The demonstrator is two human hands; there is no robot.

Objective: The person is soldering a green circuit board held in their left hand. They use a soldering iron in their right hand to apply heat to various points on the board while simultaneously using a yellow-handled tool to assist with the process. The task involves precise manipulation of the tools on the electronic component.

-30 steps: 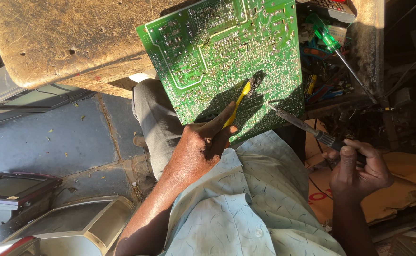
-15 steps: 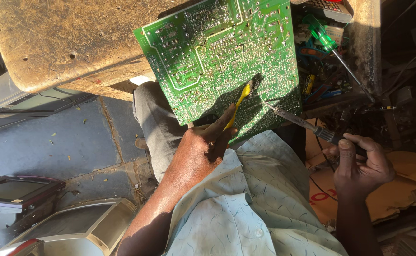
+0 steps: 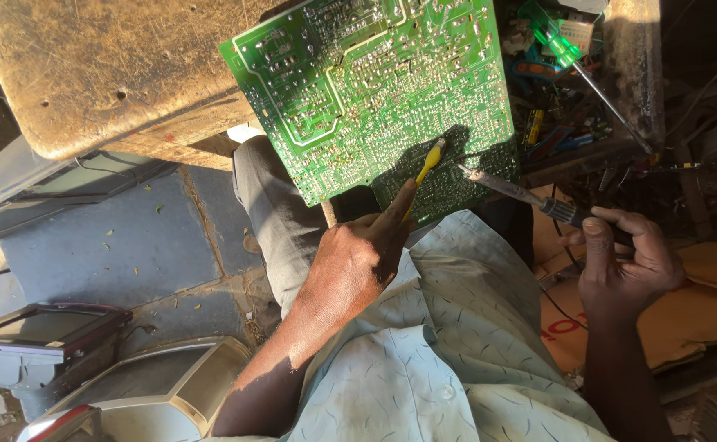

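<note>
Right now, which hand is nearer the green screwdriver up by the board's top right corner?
Right. The right hand grips the soldering iron below the green screwdriver; the left hand, holding a yellow tool, sits further left at the circuit board.

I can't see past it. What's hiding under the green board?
Under the board you can see a grey trouser leg, a worn wooden bench at its left edge and the floor. The board's other side and whatever props it up are covered.

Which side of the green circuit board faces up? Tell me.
Solder side up: the green circuit board shows traces and solder points, no tall parts. It rests tilted on the person's lap.
</note>
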